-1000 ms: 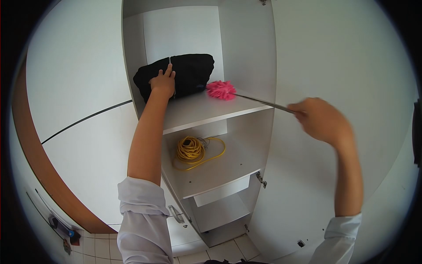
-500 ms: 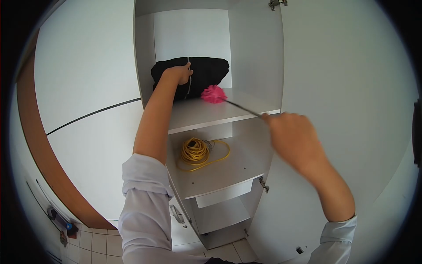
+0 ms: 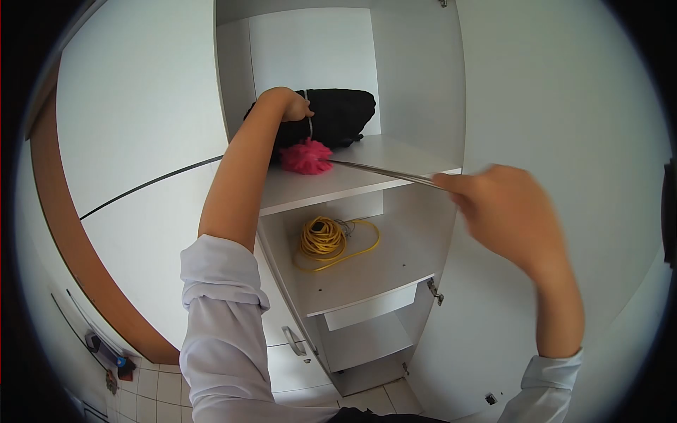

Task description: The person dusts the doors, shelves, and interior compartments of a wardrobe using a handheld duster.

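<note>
In the upper compartment a black fabric bundle (image 3: 342,116) with a pale strip lies on the shelf (image 3: 388,158). My left hand (image 3: 295,108) grips it near the strip, its fingers partly hidden. Just below and in front of the bundle, a pink fluffy duster head (image 3: 307,156) touches the shelf near its left part. From it a thin metal handle runs right to my right hand (image 3: 504,211), which is closed around its end and slightly blurred.
A coiled yellow cable (image 3: 323,240) lies on the shelf below. The open cabinet door (image 3: 536,106) stands at the right, with a hinge (image 3: 435,291) beside the lower shelf. A closed white door (image 3: 141,92) with a brown frame (image 3: 77,261) fills the left.
The pink duster head has moved left along the shelf, to the front of the bundle. My left hand has shifted from lying on the bundle's front to gripping it, and the bundle looks tilted.
</note>
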The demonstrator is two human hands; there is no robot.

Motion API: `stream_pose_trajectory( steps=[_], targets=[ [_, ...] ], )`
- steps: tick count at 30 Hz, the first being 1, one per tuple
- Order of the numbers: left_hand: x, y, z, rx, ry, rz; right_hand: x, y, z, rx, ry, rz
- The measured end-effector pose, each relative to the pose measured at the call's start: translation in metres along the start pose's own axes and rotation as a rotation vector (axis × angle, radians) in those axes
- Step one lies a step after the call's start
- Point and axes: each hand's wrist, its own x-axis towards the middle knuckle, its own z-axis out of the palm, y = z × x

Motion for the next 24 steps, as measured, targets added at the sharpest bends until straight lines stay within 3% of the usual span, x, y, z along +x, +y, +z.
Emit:
stream_pose_trajectory(
  steps=[3,5,7,9,14,16,18,20,22,24],
  targets=[
    [-0.018,0.015,-0.002,-0.013,-0.009,-0.020,0.008,-0.003,0.039,-0.013,-0.033,-0.045],
    [-0.034,0.019,-0.003,0.067,0.062,-0.140,-0.007,-0.016,0.024,0.022,-0.264,-0.004],
    [-0.025,0.013,-0.002,0.076,0.055,-0.105,-0.033,-0.015,-0.013,0.228,-0.252,-0.053],
    [-0.015,0.009,0.000,0.092,0.044,-0.061,-0.064,-0.010,-0.047,0.294,-0.250,0.056],
    [-0.007,0.005,0.001,0.076,-0.006,-0.029,-0.112,0.033,-0.091,0.387,-0.078,0.336],
    [-0.012,0.007,0.003,0.043,0.003,-0.061,-0.100,0.034,-0.067,0.120,0.293,0.312],
    [-0.014,0.011,0.004,0.015,0.015,-0.080,-0.075,0.039,-0.044,-0.137,0.009,0.452],
    [-0.011,0.009,0.005,0.113,0.022,0.001,-0.070,0.041,-0.008,-0.385,-0.127,0.314],
    [-0.023,0.016,0.007,0.116,0.061,0.026,-0.073,0.018,0.004,-0.392,-0.219,0.287],
    [-0.025,0.017,0.007,0.129,0.097,0.044,-0.074,-0.011,-0.029,-0.215,-0.240,0.219]
  ],
)
